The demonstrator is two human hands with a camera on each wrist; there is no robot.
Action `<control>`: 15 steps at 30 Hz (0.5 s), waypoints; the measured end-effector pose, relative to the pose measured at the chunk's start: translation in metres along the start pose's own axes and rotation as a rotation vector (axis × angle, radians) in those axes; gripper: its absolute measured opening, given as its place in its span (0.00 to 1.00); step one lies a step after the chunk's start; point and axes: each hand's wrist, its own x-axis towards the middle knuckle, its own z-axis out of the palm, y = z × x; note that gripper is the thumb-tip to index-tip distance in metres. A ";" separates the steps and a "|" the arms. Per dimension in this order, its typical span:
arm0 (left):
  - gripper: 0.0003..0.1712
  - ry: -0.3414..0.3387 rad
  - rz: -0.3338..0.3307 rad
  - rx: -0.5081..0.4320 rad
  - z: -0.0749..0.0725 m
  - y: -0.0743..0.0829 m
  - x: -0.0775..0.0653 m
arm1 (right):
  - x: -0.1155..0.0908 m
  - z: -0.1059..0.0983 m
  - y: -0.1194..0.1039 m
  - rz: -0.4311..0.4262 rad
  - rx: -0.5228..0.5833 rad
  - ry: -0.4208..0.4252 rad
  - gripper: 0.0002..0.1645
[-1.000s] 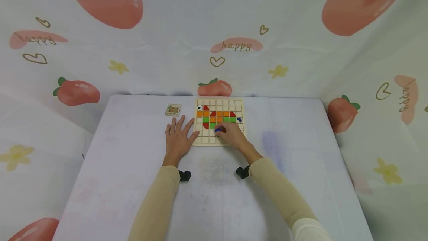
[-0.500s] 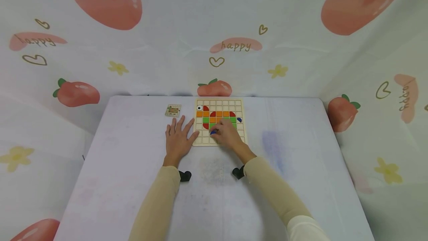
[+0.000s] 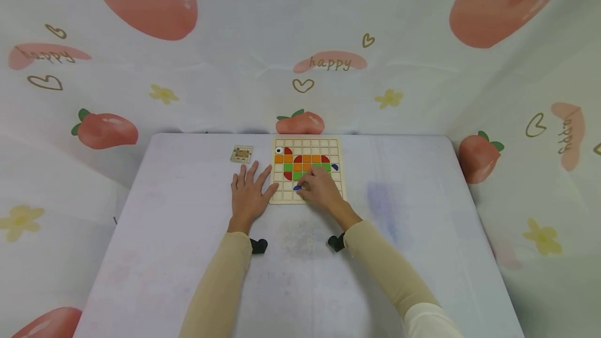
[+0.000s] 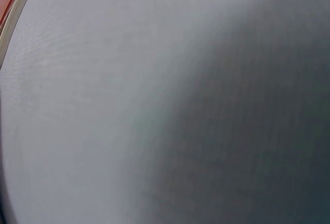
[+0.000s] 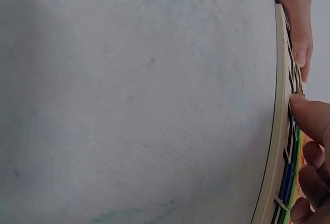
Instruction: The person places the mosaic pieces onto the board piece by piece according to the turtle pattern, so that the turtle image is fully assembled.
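A square wooden grid board [image 3: 312, 143] lies near the back of the table. Red, orange and green tiles [image 3: 307, 159] form an animal-like shape on it, with a round eye tile [image 3: 279, 150] at the upper left. One blue semicircle tile [image 3: 335, 167] sits at the shape's right end. My right hand [image 3: 323, 189] is over the board's lower half, thumb and fingers at a second blue semicircle tile [image 3: 297, 188] below the green row. In the right wrist view, the thumb [image 5: 309, 116] reaches the board surface. My left hand [image 3: 249, 197] rests flat, fingers spread, thumb at the board's left edge.
A small pattern card [image 3: 241, 154] lies on the table [image 3: 188, 213] just beyond the left fingertips. Behind the table hangs a white cloth [image 3: 225, 77] printed with fruit. Each wrist carries a black mount [image 3: 259, 246].
My right hand has shifted slightly left and toward me with the blue semicircle tile, which now lies lower on the board. The left hand has stayed in place.
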 end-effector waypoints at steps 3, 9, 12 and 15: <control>0.40 -0.004 -0.001 0.006 0.000 0.001 0.001 | -0.001 -0.002 -0.001 -0.016 -0.023 -0.005 0.13; 0.40 -0.020 -0.003 0.006 -0.001 0.003 0.002 | -0.001 -0.011 0.000 -0.008 -0.024 -0.007 0.17; 0.40 -0.030 -0.007 0.001 -0.002 0.003 0.002 | -0.002 -0.018 0.002 0.013 -0.003 0.012 0.16; 0.40 -0.038 -0.011 -0.001 -0.003 0.003 0.000 | -0.003 -0.025 0.005 0.015 -0.027 0.031 0.13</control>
